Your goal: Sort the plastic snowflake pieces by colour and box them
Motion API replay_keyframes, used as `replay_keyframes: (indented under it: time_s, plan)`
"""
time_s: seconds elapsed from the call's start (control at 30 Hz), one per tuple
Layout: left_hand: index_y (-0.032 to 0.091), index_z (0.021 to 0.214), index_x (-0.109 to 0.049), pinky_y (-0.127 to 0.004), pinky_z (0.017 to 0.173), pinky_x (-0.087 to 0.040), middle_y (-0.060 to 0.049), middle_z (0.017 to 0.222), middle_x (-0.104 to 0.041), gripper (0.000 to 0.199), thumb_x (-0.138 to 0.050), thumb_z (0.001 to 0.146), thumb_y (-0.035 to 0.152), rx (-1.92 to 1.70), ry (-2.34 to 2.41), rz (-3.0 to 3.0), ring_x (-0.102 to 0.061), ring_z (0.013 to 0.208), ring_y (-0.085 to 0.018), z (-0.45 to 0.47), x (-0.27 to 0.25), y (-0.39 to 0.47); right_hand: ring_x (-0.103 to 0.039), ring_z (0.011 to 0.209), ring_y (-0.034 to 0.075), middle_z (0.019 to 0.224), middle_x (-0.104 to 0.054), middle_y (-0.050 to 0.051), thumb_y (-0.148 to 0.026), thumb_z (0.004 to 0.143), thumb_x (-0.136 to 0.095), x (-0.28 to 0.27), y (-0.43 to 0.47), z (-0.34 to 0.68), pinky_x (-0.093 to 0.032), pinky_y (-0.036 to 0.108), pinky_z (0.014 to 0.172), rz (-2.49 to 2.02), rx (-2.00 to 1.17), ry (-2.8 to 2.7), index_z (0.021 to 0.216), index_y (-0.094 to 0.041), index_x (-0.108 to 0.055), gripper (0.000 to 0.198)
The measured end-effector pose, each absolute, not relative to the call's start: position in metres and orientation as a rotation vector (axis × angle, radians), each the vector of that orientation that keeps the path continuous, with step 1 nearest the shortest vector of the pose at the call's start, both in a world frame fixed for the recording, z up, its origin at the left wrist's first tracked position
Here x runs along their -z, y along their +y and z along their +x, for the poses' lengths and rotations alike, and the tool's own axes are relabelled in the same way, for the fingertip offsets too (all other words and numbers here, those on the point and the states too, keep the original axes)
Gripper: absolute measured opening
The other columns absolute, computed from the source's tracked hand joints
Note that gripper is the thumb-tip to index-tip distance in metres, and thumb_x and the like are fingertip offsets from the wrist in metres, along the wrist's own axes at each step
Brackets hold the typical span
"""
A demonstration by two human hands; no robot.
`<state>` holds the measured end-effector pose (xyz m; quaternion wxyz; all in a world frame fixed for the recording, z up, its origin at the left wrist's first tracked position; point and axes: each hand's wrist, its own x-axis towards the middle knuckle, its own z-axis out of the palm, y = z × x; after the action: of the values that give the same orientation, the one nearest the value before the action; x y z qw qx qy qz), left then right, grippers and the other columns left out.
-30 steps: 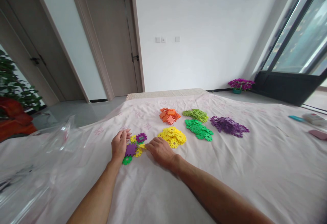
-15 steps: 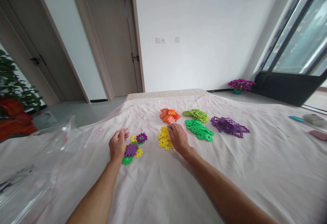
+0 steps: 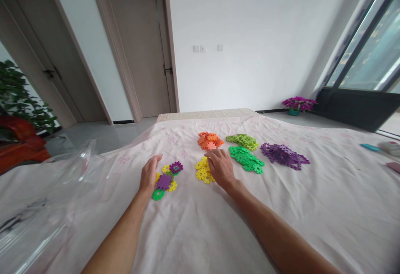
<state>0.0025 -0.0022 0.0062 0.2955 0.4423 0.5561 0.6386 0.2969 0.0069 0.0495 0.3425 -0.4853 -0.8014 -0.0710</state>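
two bare hands reach over a pale, pink-patterned cloth (image 3: 200, 228) with small toothed plastic pieces on it. the left hand (image 3: 148, 176) stands on its edge, fingers loosely straight, nothing visible in its grip. just beside it, on its right, is a mixed cluster: a purple square (image 3: 164, 182) in the middle, a green disc (image 3: 158, 194) at the near end, a purple disc (image 3: 176, 167) at the far right, and yellow discs among them. whether the hand touches the cluster cannot be told.

the right hand (image 3: 221, 169) is over the right part of the yellow pile (image 3: 202, 174), back upward, fingers bent. the thumb and fingertips are close together, but whether they pinch a piece cannot be told.

beyond the yellow pile lies an orange pile (image 3: 206, 142). to the right are a lime pile (image 3: 242, 141), a green pile (image 3: 246, 159) nearer, and a purple pile (image 3: 284, 156) farthest right. clear plastic (image 3: 50, 211) spreads over the cloth at far left. behind are a door (image 3: 140, 53) and a white wall (image 3: 250, 23).
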Motion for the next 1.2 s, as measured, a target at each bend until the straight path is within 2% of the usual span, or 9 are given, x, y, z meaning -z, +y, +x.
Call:
replay_keyframes:
  time_s: [0.2,0.3,0.4,0.47,0.6,0.73,0.8,0.93,1.2]
  plan:
    - [0.016,0.118,-0.065,-0.042,0.108,-0.044,-0.015,0.131,-0.064,0.053,-0.051,0.087,0.057,-1.612,1.238,1.064,-0.060,0.122,-0.023,0.010,-0.008,-0.003,-0.053,0.114,0.021,0.129,-0.061,0.008,-0.020,0.094,-0.055,-0.044,-0.022,0.260,-0.043,0.036,0.095,-0.839,-0.057,-2.437,0.128,-0.024,-0.059,0.034]
    - [0.016,0.116,-0.066,-0.041,0.108,-0.043,-0.014,0.131,-0.064,0.055,-0.053,0.086,0.059,-1.617,1.293,1.179,-0.060,0.122,-0.024,0.008,-0.007,-0.006,-0.043,0.131,0.022,0.147,-0.048,0.008,-0.026,0.094,-0.056,-0.040,-0.031,0.246,-0.039,0.040,0.105,-0.745,-0.082,-2.555,0.143,-0.027,-0.045,0.050]
    - [0.015,0.118,-0.066,-0.043,0.108,-0.043,-0.015,0.129,-0.065,0.058,-0.049,0.087,0.061,-1.596,1.283,1.239,-0.061,0.121,-0.024,0.010,-0.006,-0.007,-0.033,0.140,0.024,0.154,-0.039,0.007,-0.036,0.097,-0.053,-0.039,-0.035,0.238,-0.034,0.044,0.110,-0.667,-0.077,-2.665,0.147,-0.028,-0.041,0.053]
    - [0.014,0.118,-0.066,-0.043,0.109,-0.042,-0.015,0.129,-0.065,0.059,-0.047,0.088,0.061,-1.574,1.272,1.259,-0.060,0.121,-0.024,0.012,-0.007,-0.008,-0.034,0.140,0.025,0.152,-0.042,0.007,-0.039,0.097,-0.052,-0.040,-0.037,0.235,-0.032,0.043,0.112,-0.606,-0.082,-2.706,0.144,-0.027,-0.045,0.049]
    - [0.015,0.116,-0.067,-0.042,0.108,-0.043,-0.014,0.127,-0.066,0.055,-0.048,0.089,0.059,-1.527,1.325,1.309,-0.060,0.122,-0.024,0.014,-0.007,-0.008,-0.050,0.123,0.022,0.139,-0.055,0.006,-0.037,0.096,-0.054,-0.042,-0.037,0.235,-0.038,0.038,0.105,-0.538,-0.119,-2.681,0.131,-0.026,-0.057,0.037]
    - [0.016,0.113,-0.068,-0.038,0.103,-0.046,-0.012,0.123,-0.069,0.049,-0.053,0.086,0.054,-1.480,1.445,1.376,-0.062,0.118,-0.024,0.014,-0.006,-0.006,-0.058,0.099,0.019,0.111,-0.067,0.006,-0.038,0.097,-0.052,-0.041,-0.037,0.235,-0.043,0.034,0.092,-0.637,-0.137,-2.620,0.112,-0.023,-0.065,0.025]
    - [0.017,0.112,-0.069,-0.035,0.099,-0.048,-0.011,0.120,-0.070,0.047,-0.055,0.084,0.052,-1.461,1.480,1.404,-0.064,0.114,-0.023,0.014,-0.005,-0.006,-0.058,0.099,0.020,0.111,-0.066,0.007,-0.041,0.097,-0.054,-0.040,-0.037,0.234,-0.043,0.034,0.090,-0.728,-0.128,-2.572,0.115,-0.022,-0.063,0.028]
    - [0.018,0.110,-0.070,-0.034,0.097,-0.049,-0.010,0.117,-0.071,0.045,-0.055,0.083,0.050,-1.465,1.493,1.436,-0.065,0.110,-0.022,0.015,-0.005,-0.005,-0.052,0.116,0.023,0.133,-0.059,0.007,-0.043,0.092,-0.061,-0.039,-0.038,0.230,-0.041,0.035,0.096,-0.680,-0.132,-2.561,0.134,-0.023,-0.052,0.046]
    - [0.018,0.107,-0.072,-0.034,0.095,-0.050,-0.011,0.116,-0.072,0.045,-0.056,0.080,0.049,-1.452,1.521,1.413,-0.066,0.108,-0.023,0.016,-0.006,-0.005,-0.058,0.097,0.018,0.103,-0.069,0.005,-0.033,0.098,-0.051,-0.037,-0.037,0.229,-0.044,0.029,0.085,-0.637,-0.181,-2.592,0.120,-0.025,-0.064,0.026]
